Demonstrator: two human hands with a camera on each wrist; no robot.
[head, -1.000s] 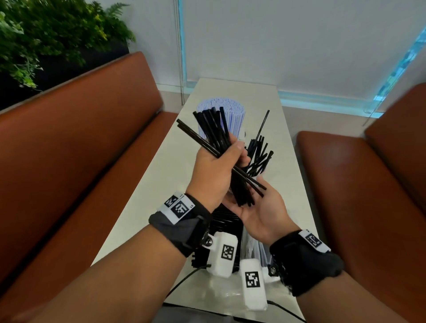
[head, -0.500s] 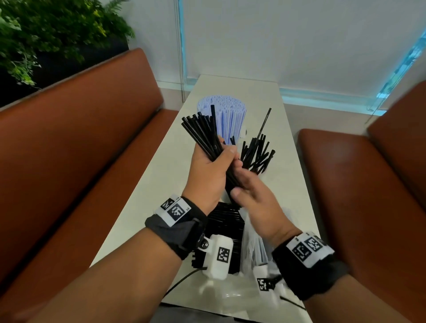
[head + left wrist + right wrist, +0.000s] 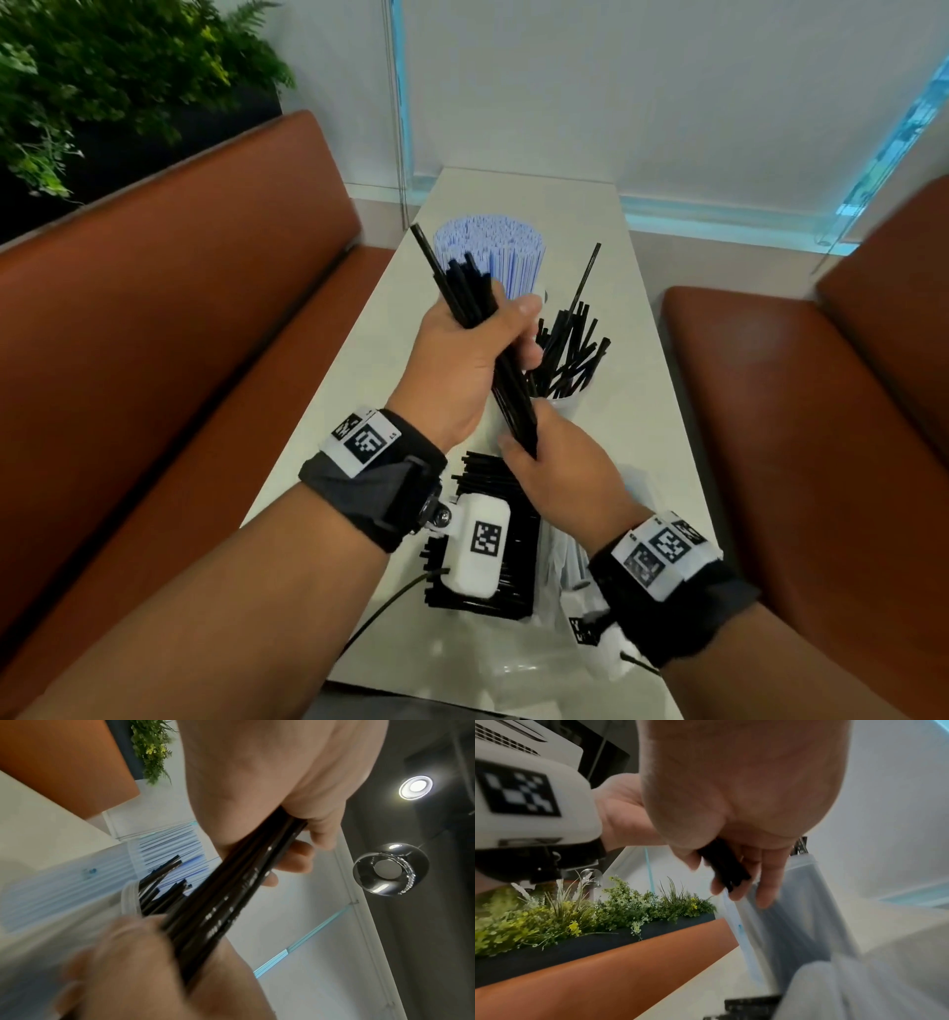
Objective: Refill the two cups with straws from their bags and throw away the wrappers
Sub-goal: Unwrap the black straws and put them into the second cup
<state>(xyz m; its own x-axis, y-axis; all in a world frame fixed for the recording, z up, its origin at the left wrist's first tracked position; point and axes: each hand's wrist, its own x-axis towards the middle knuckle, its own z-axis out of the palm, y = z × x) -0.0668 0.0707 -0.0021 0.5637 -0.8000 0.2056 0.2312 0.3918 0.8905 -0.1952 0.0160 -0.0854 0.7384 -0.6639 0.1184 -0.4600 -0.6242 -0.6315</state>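
- We work over the long pale narrow table point(image 3: 359, 411) between two rust-brown benches; toward its near end lies a flat stack of loose black straws point(image 3: 518, 519), with a crumpled clear plastic wrapper point(image 3: 513, 663) just beside it, not yet thrown away.
- At the far end stands the clear cup packed full of white-and-blue paper-wrapped straws point(image 3: 493, 246); nearer us and to its right, the second clear cup holding a sparse spray of black straws point(image 3: 570, 354) looks only partly filled.
- Our left hand point(image 3: 457, 370) is wrapped tight round the middle of the bundle of thin black plastic straws point(image 3: 477, 318), tilted, above the table beside the black-straw cup.
- Our right hand point(image 3: 560, 467) is curled round the bundle's lower ends, thumb and fingers point(image 3: 765, 882) closed on the tips.
- We judge these straws light, smooth and slippery, stiff lengthwise yet easy to kink; a firm grip round the middle suits them, with the ends squared so none slide out.
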